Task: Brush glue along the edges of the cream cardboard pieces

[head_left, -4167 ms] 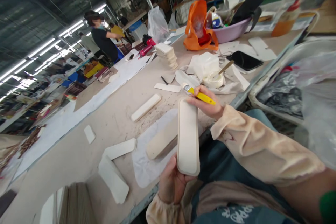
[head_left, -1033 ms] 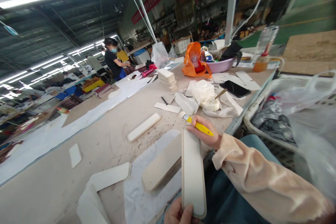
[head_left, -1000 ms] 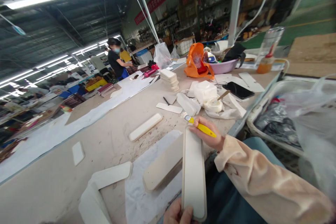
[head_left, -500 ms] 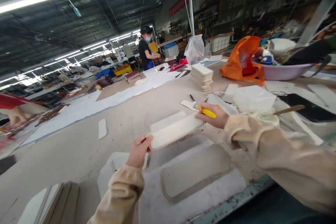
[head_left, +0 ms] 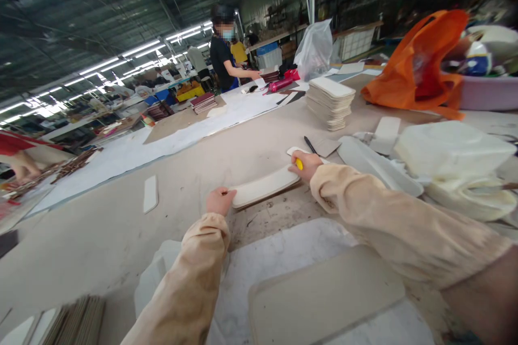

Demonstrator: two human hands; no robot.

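A matt, smooth white tray (head_left: 265,187) is seen on the rough, stained bench (head_left: 121,226); glossy orange plastic bag (head_left: 413,73) behind.

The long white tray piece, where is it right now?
In the head view, the long white tray piece lies mid-table between both hands: left hand at its near end, right hand, holding a yellow-handled brush, at its far end.

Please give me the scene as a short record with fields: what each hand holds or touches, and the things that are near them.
left hand: grips the near end of a long white tray
right hand: on the far end of that tray, holding a yellow-handled brush
tray position: low over the table; contact unclear
near the hands: flat board on white paper
further away: stack of trays, orange bag
other people: a person at the far end of the table
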